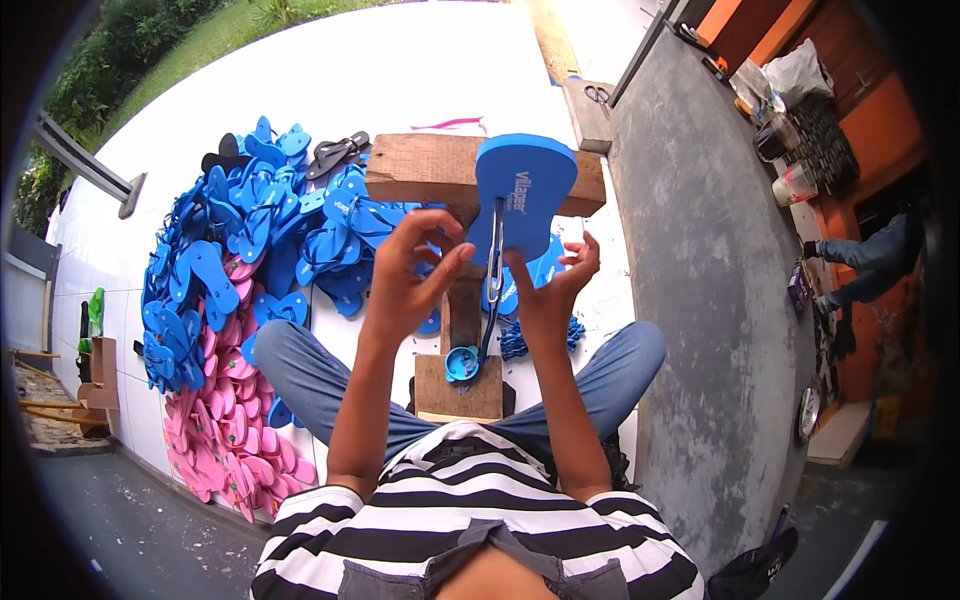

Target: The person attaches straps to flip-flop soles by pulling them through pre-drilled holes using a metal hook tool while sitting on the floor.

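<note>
Left hand [415, 275]: fingers parted, nothing gripped. Right hand [548, 292]: fingers spread; thumb contact with the blue sole [530, 185] cannot be confirmed. Sole sits just beyond both hands, at the metal rod [498, 224]. Recommended: support both sole edges evenly, rod aligned.

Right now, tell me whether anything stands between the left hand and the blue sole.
Nothing visible blocks the left hand from the left edge of the blue sole. A metal tool crosses its lower part, right of that hand.
</note>
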Action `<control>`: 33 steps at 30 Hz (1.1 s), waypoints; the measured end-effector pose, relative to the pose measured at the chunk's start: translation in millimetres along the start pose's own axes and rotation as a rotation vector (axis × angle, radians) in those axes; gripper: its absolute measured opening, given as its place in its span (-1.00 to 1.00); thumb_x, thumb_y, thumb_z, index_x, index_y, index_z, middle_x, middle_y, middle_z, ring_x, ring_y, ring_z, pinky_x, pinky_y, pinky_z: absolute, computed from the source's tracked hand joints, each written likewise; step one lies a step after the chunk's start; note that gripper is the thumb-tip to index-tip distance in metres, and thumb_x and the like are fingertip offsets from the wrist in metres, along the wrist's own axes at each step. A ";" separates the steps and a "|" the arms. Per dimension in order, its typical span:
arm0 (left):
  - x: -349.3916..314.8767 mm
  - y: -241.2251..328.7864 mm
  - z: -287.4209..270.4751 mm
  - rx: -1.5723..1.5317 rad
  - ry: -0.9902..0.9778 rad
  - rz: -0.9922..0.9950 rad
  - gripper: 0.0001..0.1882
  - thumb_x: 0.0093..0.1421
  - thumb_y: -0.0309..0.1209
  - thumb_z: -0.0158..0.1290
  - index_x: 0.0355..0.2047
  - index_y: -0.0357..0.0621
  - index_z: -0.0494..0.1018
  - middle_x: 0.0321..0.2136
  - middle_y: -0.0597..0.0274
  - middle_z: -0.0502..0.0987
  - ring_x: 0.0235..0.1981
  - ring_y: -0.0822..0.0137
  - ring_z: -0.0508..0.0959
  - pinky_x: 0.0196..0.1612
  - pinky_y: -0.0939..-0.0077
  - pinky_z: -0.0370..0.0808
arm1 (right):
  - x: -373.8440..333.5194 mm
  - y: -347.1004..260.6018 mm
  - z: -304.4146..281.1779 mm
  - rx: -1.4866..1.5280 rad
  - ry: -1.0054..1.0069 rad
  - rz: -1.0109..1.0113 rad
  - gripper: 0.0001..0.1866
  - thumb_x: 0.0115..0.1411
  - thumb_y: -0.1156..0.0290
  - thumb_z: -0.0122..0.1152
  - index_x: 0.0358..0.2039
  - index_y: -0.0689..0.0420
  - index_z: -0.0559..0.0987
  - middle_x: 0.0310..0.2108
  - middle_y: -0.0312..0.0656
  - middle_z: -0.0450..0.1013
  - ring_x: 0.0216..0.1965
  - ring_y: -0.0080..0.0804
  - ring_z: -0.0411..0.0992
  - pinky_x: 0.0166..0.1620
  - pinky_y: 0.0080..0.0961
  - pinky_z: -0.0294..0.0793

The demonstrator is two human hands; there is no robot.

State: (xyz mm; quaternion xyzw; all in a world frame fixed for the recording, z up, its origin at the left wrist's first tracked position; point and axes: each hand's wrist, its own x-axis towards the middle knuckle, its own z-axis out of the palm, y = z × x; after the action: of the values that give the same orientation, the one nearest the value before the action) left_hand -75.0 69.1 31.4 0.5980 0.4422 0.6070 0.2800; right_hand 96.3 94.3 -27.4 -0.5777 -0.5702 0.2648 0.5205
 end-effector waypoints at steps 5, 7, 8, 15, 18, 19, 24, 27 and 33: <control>-78.0 -42.5 27.6 0.104 -0.107 -0.311 -0.78 0.28 -0.45 0.09 -0.10 -0.27 0.43 -0.24 0.19 0.52 -0.28 0.43 0.54 -0.28 0.55 0.51 | -69.9 47.6 -0.9 0.206 -0.387 0.116 -0.73 0.25 0.35 0.25 -0.10 0.19 0.52 -0.17 -0.21 0.44 -0.20 -0.50 0.48 -0.21 -0.56 0.46; -103.9 -57.3 37.3 0.134 -0.203 -0.347 -0.79 0.29 -0.47 0.07 -0.10 -0.30 0.42 -0.29 0.17 0.50 -0.30 0.46 0.53 -0.26 0.54 0.51 | -92.5 51.1 -6.3 0.252 -0.435 0.208 -0.75 0.26 0.38 0.23 -0.10 0.21 0.52 -0.22 -0.19 0.52 -0.20 -0.50 0.51 -0.18 -0.56 0.47; -114.2 -57.3 42.0 0.050 -0.165 -0.392 -0.80 0.29 -0.45 0.08 -0.12 -0.28 0.44 -0.35 0.24 0.50 -0.30 0.50 0.52 -0.29 0.57 0.49 | -99.8 52.5 -8.5 0.240 -0.427 0.274 -0.75 0.25 0.39 0.23 -0.10 0.20 0.53 -0.23 -0.19 0.53 -0.21 -0.50 0.52 -0.18 -0.55 0.47; -130.6 -65.6 30.6 -0.164 -0.133 -0.549 -0.82 0.30 -0.37 0.09 -0.21 -0.23 0.45 -0.41 0.28 0.59 -0.32 0.52 0.56 -0.23 0.62 0.46 | -71.2 6.9 -37.8 0.057 -0.369 -0.051 -0.68 0.25 0.33 0.24 -0.03 0.18 0.51 -0.21 -0.09 0.50 -0.23 -0.37 0.52 -0.20 -0.41 0.49; -132.1 -78.0 30.4 -0.278 -0.137 -0.557 -0.82 0.31 -0.36 0.08 -0.19 -0.21 0.44 -0.40 0.30 0.59 -0.33 0.54 0.55 -0.24 0.63 0.46 | -44.7 -34.1 -38.7 0.572 -0.416 0.116 -0.65 0.28 0.30 0.22 0.00 0.22 0.51 -0.20 -0.16 0.51 -0.23 -0.45 0.50 -0.20 -0.48 0.49; -132.4 -79.4 31.1 -0.293 -0.135 -0.564 -0.81 0.31 -0.35 0.08 -0.18 -0.21 0.43 -0.40 0.29 0.59 -0.33 0.54 0.55 -0.25 0.62 0.46 | -36.2 -49.4 -37.3 0.623 -0.440 0.129 -0.65 0.29 0.31 0.21 0.01 0.23 0.51 -0.20 -0.18 0.51 -0.23 -0.47 0.50 -0.21 -0.50 0.49; -139.1 -75.8 34.4 -0.360 -0.120 -0.576 -0.79 0.32 -0.34 0.07 -0.17 -0.23 0.42 -0.40 0.28 0.58 -0.33 0.52 0.55 -0.25 0.61 0.47 | -9.3 -86.0 -27.9 0.906 -0.581 0.228 -0.62 0.30 0.33 0.18 0.06 0.27 0.48 -0.21 -0.21 0.51 -0.29 -0.53 0.49 -0.29 -0.62 0.47; -142.6 -71.1 32.6 -0.429 -0.094 -0.618 -0.78 0.32 -0.32 0.08 -0.17 -0.21 0.42 -0.40 0.27 0.58 -0.33 0.52 0.55 -0.26 0.61 0.47 | -11.7 -83.2 -23.4 1.012 -0.548 0.289 -0.65 0.31 0.32 0.17 0.03 0.24 0.49 -0.27 -0.24 0.50 -0.34 -0.52 0.49 -0.41 -0.66 0.43; -144.6 -75.1 24.2 -0.394 -0.072 -0.622 -0.77 0.34 -0.28 0.05 -0.16 -0.19 0.41 -0.40 0.27 0.57 -0.33 0.48 0.57 -0.34 0.58 0.53 | -14.3 -82.7 -23.1 0.974 -0.511 0.288 -0.77 0.29 0.35 0.19 -0.12 0.21 0.50 -0.32 -0.26 0.48 -0.37 -0.53 0.49 -0.45 -0.66 0.41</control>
State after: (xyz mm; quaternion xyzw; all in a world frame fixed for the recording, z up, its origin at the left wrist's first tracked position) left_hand -47.0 -17.7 -105.8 0.3903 0.4673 0.5451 0.5763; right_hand 82.5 58.1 50.5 -0.2605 -0.4058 0.6968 0.5311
